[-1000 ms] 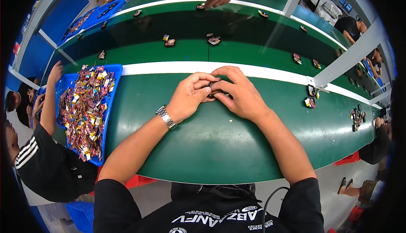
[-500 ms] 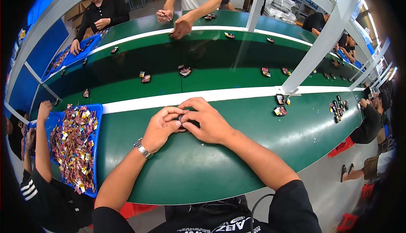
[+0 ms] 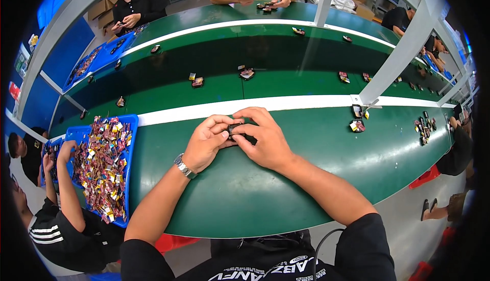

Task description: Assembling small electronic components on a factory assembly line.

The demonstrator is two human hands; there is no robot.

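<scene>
Above the near strip of the green work surface, my left hand point(image 3: 205, 144) and my right hand point(image 3: 266, 140) meet around a small black plastic piece point(image 3: 248, 138). Fingers of both hands pinch it from either side and cover most of it, so its exact kind does not show. To my left a blue tray point(image 3: 132, 151) is heaped with small parts point(image 3: 104, 168) in dark red, yellow and white. Off to the right, two small black pieces with red and white labels point(image 3: 357, 126) lie near the base of a grey post.
A green conveyor belt point(image 3: 286, 84) beyond the white rail point(image 3: 189, 111) carries several scattered small pieces. The grey post point(image 3: 395, 51) rises at the right. A cluster of black pieces point(image 3: 424, 128) lies farther right. Co-workers sit at left, right and across; one person's arm point(image 3: 69, 179) reaches by the tray.
The whole view has shifted, with the scene now farther right and slightly higher. More of the black piece shows between my fingers. Across the belt, the person in white has drawn their hands back.
</scene>
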